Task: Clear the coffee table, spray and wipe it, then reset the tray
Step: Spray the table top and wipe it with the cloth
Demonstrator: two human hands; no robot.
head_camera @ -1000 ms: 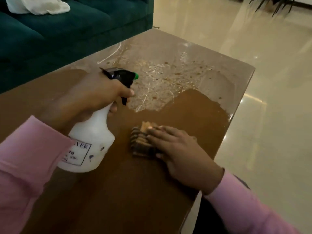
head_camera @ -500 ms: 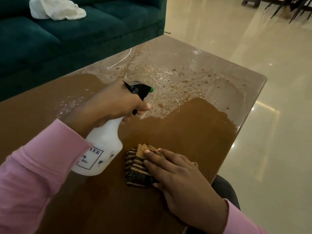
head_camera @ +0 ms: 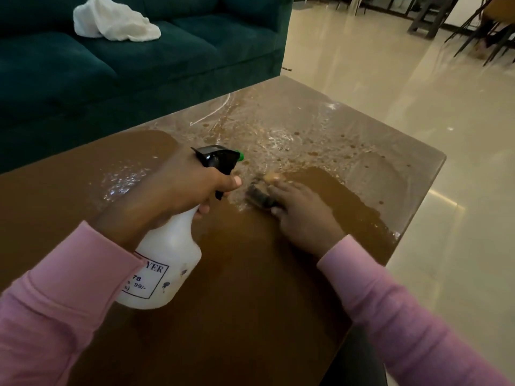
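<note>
The brown coffee table [head_camera: 250,302] fills the view, and its far end is wet with spray droplets. My left hand [head_camera: 178,190] grips the neck of a white spray bottle [head_camera: 164,263] with a black trigger and green nozzle, held tilted above the table. My right hand [head_camera: 301,213] presses flat on a striped brown cloth [head_camera: 259,195] at the edge of the wet patch. Most of the cloth is hidden under my fingers and blurred. No tray is in view.
A dark teal sofa [head_camera: 125,65] stands behind the table's far left side, with a crumpled white cloth [head_camera: 114,25] on its seat. Glossy beige floor [head_camera: 432,135] lies to the right. Chair legs [head_camera: 473,32] stand at the far top right.
My right hand has pushed the cloth forward across the table into the wet area. The spray bottle in my left hand has stayed about where it was.
</note>
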